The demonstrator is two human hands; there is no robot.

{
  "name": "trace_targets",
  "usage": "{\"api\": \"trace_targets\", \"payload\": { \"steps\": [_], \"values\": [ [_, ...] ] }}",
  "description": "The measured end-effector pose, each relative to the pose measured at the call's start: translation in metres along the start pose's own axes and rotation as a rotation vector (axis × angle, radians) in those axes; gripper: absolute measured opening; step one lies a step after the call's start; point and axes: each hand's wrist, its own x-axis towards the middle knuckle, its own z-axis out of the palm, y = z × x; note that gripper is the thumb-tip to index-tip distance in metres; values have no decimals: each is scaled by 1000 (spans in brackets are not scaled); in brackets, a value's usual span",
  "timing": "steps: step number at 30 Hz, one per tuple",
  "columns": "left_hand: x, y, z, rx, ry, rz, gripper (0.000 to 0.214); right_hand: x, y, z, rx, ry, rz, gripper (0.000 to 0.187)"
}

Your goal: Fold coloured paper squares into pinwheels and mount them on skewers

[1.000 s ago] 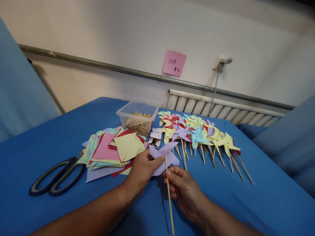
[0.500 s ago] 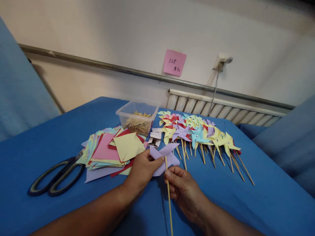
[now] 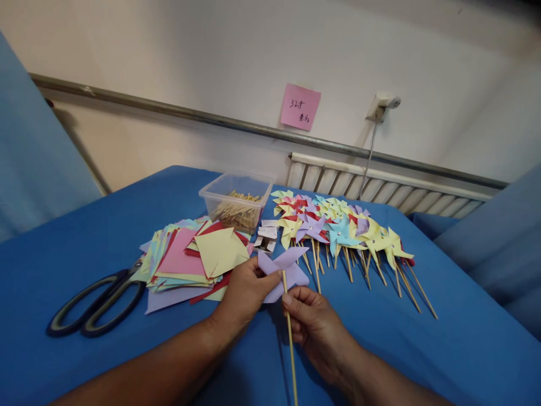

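My left hand (image 3: 243,293) pinches the centre of a lilac paper pinwheel (image 3: 285,269) just above the blue table (image 3: 84,237). My right hand (image 3: 310,324) is closed round a thin wooden stick (image 3: 291,344) whose top end meets the pinwheel's centre. Left of my hands lies a stack of coloured paper squares (image 3: 190,259), a folded yellow one on top.
Black-handled scissors (image 3: 95,304) lie at the left. A clear plastic box of wooden sticks (image 3: 236,203) stands behind the paper, with small white packets (image 3: 266,237) beside it. Several finished pinwheels on sticks (image 3: 346,234) spread out to the right. A pink note (image 3: 300,107) hangs on the wall.
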Motion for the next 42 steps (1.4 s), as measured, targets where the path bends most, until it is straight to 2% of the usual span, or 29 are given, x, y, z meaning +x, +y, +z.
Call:
{"api": "trace_targets", "payload": {
  "steps": [6, 24, 32, 42],
  "values": [
    [1, -2, -1, -11, -68, -46, 27, 0, 0, -1, -22, 1, -2, 32],
    [-4, 2, 1, -41, -55, -78, 26, 1, 0, -3, -8, -15, 22, 36],
    [-1, 0, -1, -34, -82, -72, 27, 1, -2, -1, -5, -27, 14, 35],
    [-1, 0, -1, -28, -59, -66, 25, 2, -2, -3, -10, -40, 30, 33]
  ]
}}
